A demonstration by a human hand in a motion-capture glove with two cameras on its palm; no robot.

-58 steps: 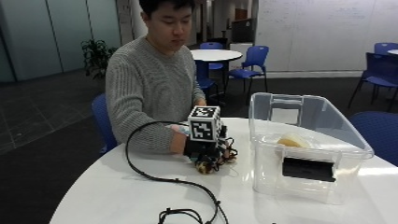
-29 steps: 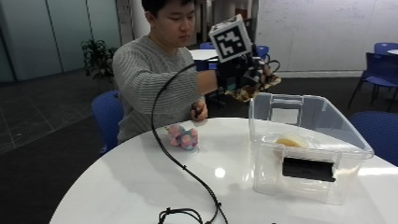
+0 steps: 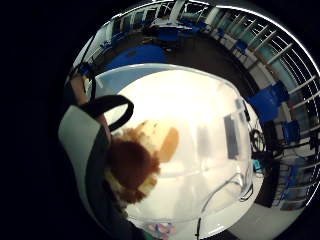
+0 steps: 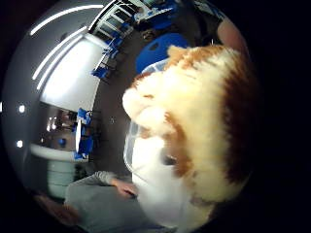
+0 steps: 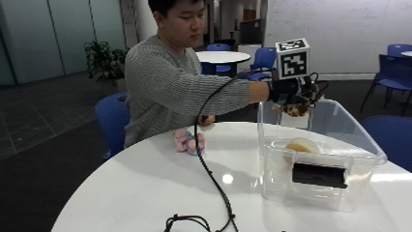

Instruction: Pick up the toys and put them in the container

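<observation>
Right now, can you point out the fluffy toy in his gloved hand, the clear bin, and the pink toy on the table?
fluffy toy [image 5: 297, 110], outside view, its brown underside.
clear bin [image 5: 322, 193], outside view, its near wall.
pink toy [image 5: 189, 142], outside view, its middle.

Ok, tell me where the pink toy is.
In the outside view, the pink toy lies on the white table beside the person's bare hand, apart from the clear container.

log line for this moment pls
gloved right hand: grips brown-and-cream plush toy | above clear plastic container | pink plush toy: on white table
</observation>
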